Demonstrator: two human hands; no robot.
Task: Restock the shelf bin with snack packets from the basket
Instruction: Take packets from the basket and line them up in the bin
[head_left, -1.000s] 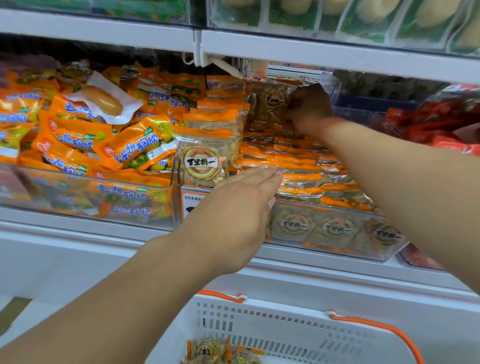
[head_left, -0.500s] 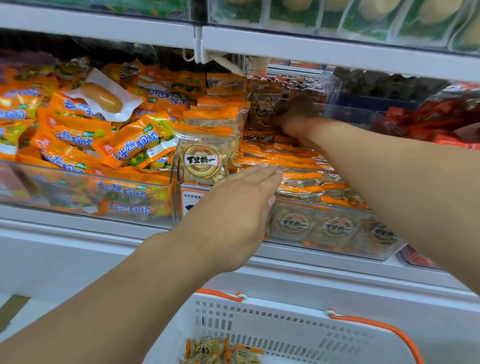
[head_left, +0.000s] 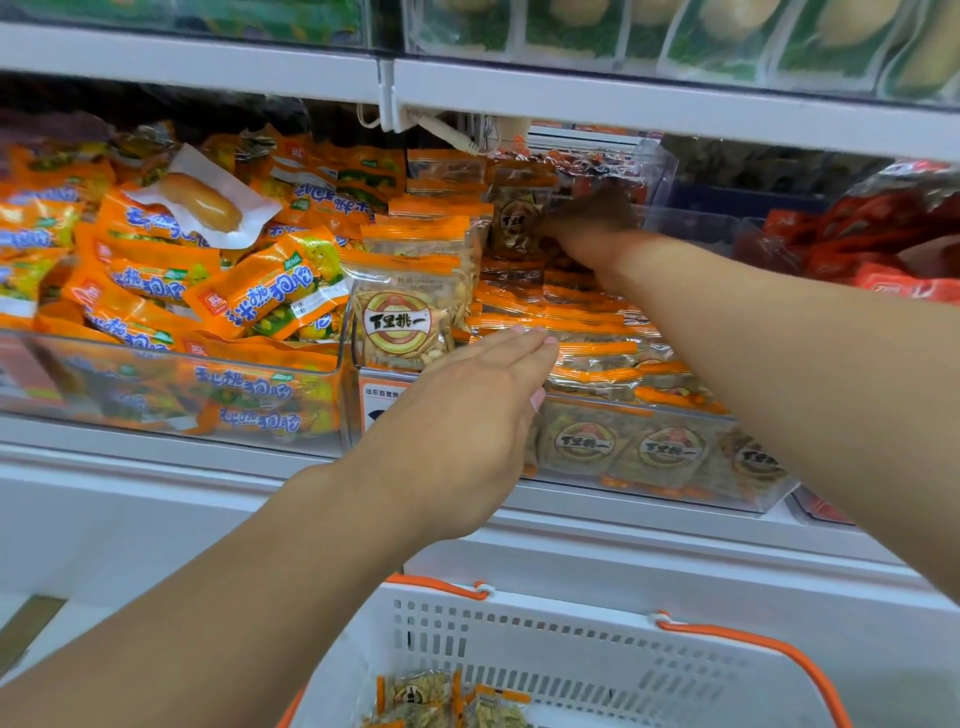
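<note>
Orange-topped packets (head_left: 587, 332) are steadying under our flat left hand (head_left: 467, 415) while our blurred right hand (head_left: 592, 223), grip unclear, is risking toppling the upright rear packet (head_left: 519, 218).

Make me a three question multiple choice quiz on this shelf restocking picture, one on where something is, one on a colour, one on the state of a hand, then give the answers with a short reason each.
1. Where is the white basket?
A. On the top shelf
B. Below the shelf, at the bottom of the view
C. Inside the bin

2. What colour are the basket's handles?
A. Orange
B. Blue
C. Black

3. How is the left hand?
A. Clenched in a fist
B. Gripping the basket
C. Fingers straight, laid against the packets in the clear bin

Answers: B, it sits under the shelf edge; A, the handles are orange; C, its fingers lie flat and extended.
</note>
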